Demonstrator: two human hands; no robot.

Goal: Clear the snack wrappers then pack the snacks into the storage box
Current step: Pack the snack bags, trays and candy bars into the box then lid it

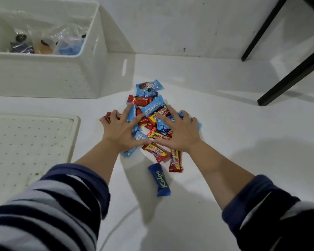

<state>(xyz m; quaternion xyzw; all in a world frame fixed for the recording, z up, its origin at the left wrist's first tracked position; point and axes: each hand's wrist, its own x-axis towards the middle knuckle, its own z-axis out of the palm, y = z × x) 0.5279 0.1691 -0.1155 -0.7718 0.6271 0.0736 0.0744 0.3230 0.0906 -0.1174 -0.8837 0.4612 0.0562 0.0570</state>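
Striped navy-and-white sleeves (pixel 49 211) fill the bottom of the view, pushed up the forearms, and both arms reach out to a loose heap of small wrapped snack bars (pixel 153 122) on the white floor. That heap serves as the landmark. The left hand (pixel 120 130) lies flat on its left side with fingers spread wide, and the right hand (pixel 179 132) presses on its right side, fingers likewise splayed; neither has closed around anything, and together they seem to be corralling the pile. On the near side of the heap, just apart from it, lies a single dark blue bar marked Kalpa (pixel 159 180), outside the hands' reach as they now sit. A red-and-yellow bar (pixel 175 161) pokes out from under the right wrist.

Up and to the left of the heap stands the white perforated plastic storage box (pixel 49 75), open at the top, with crumpled clear plastic bags (pixel 49 40) and some dark and blue items already inside. Its matching white lid (pixel 29 142) rests flat to the left of the heap. Black furniture legs (pixel 288 77) angle down to the heap's far right.

As a judgement, packing is barely started: nearly all the bars remain on the floor. No loose empty wrappers show around the heap, so that part may be done.
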